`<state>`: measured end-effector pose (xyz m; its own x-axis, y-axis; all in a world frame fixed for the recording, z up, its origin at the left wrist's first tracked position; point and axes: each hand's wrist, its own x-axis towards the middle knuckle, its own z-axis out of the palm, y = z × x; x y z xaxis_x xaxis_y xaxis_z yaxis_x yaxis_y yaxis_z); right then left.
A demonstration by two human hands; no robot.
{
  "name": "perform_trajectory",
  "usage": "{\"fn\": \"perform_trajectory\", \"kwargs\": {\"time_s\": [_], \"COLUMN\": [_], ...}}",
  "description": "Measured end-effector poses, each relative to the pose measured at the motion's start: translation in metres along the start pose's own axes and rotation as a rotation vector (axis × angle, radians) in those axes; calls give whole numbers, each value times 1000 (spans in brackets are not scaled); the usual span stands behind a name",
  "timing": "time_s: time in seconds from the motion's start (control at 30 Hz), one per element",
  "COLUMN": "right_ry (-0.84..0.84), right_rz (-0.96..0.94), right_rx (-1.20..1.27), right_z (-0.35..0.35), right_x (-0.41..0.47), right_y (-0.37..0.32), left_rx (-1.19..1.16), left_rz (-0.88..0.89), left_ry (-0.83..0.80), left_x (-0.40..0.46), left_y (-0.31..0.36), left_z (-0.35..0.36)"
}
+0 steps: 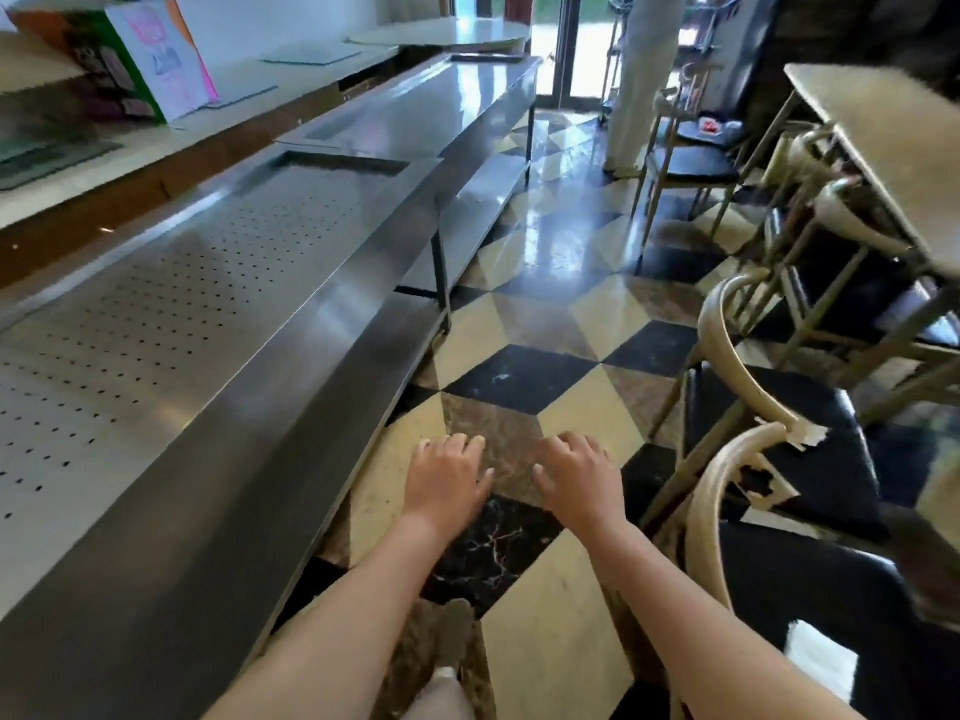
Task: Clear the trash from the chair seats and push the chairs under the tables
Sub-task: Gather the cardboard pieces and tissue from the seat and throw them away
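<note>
Head view: both bare arms reach forward over the tiled floor (519, 376), palms down. The left hand (449, 478) and the right hand (579, 480) hang side by side, close but apart, fingers loosely curled and spread; each is empty, grasping nothing and touching nothing.

A long steel counter (234, 324) runs along the left, its top perforated, with a lower shelf further on. Behind it a pale ledge carries a printed box (130, 59).

To the right stand 2 near chairs with curved pale backs and black seats. The nearest chair (727, 491) has its backrest coating peeling, and a white scrap (821, 662) lies on its seat at the lower right. The next chair (779, 407) sits just beyond it, its seat bare where visible. Both stand out from the table (883, 163) on the right, not pushed under it. More chairs crowd along that table's edge, blurred.

Further back, a far chair (691, 163) stands in the aisle; on a seat behind it lies something red and white (709, 126), too small to identify. A person in pale trousers (641, 70) stands near the doorway.
</note>
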<state>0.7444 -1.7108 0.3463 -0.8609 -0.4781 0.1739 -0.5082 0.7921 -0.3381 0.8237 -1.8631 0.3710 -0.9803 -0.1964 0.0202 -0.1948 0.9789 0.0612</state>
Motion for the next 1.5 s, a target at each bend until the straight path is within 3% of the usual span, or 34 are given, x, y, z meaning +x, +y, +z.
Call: {"fn": "perform_trajectory", "kwargs": {"time_s": [0.27, 0.47, 0.7, 1.03, 1.23, 1.5], "right_ry": [65, 84, 104, 203, 156, 227], "right_rz": [249, 373, 495, 635, 754, 1051], "right_rx": [-62, -104, -105, -93, -122, -138], "right_z": [2, -2, 1, -31, -43, -40], "right_x": [122, 180, 229, 337, 364, 411], "right_y": [7, 31, 97, 237, 293, 365], "left_rx": [-47, -89, -102, -149, -158, -147], "left_rz": [216, 363, 515, 704, 799, 1105], "left_ry": [-2, -26, -52, 18, -9, -84], "left_x": [169, 257, 349, 523, 587, 688], "left_y": [-45, -28, 17, 132, 189, 272], "left_z": [-15, 2, 27, 28, 41, 51]}}
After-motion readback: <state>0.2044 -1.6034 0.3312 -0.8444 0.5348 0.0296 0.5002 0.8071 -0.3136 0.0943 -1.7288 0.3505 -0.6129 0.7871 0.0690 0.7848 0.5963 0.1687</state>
